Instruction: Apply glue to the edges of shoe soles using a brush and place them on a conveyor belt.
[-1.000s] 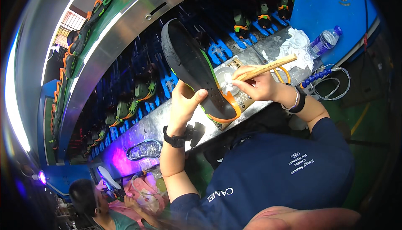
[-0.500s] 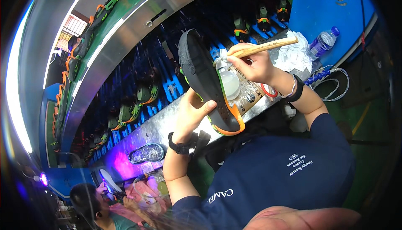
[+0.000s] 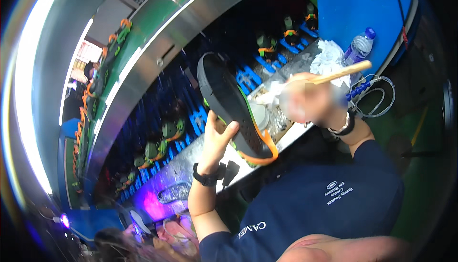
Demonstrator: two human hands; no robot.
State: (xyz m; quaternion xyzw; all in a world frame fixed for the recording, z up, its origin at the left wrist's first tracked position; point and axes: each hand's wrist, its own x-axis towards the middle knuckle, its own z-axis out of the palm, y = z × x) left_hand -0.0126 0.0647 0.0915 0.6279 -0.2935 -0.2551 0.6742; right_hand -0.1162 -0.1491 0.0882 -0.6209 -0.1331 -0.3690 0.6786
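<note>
My left hand (image 3: 217,140) grips a dark shoe sole (image 3: 224,90) near its heel, thumb on the inner face and fingers behind. The sole has green edging and an orange heel rim, and is held tilted with its toe pointing up and away. In my right hand (image 3: 310,102), blurred, is a brush with a wooden handle (image 3: 346,72). The handle points right, and the pale brush end sits just right of the sole, apart from it. Partly behind the sole stands a white round tub (image 3: 259,115) on the metal ledge.
Crumpled white tissue (image 3: 328,56) and a bottle with a purple cap (image 3: 360,46) stand at the right end of the ledge. Blue racks (image 3: 198,121) carry shoe parts (image 3: 172,127) behind it. A coiled hose (image 3: 377,95) hangs right. Another person (image 3: 114,243) is at lower left.
My right hand has moved right and a little down with the brush, pulling away from the sole. The sole sits slightly lower in the picture, and the whole view has shifted.
</note>
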